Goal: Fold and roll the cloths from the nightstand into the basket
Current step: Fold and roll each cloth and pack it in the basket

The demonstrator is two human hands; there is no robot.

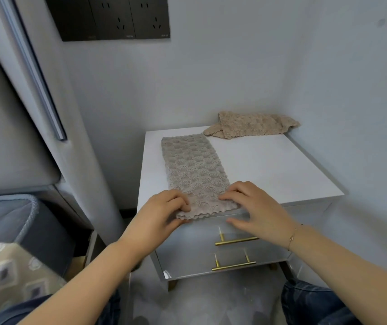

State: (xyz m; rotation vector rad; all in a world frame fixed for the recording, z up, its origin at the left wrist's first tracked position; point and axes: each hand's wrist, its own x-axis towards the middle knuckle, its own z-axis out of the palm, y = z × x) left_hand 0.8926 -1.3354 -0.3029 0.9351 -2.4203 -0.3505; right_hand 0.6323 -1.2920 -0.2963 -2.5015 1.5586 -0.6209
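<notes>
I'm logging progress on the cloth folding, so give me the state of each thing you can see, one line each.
grey cloth: folded into a long strip, flat on the nightstand, near end at the front edge, not yet rolled.
beige cloth: loosely bunched at the back of the nightstand, untouched.
left hand: pinching the strip's near left corner.
right hand: fingers curled on the strip's near right corner.
nightstand: both drawers closed.
basket: beside the nightstand, inside hidden.

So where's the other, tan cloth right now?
The crumpled tan fleece cloth lies at the white nightstand's far right corner against the wall, beyond the flat grey cloth.
</notes>
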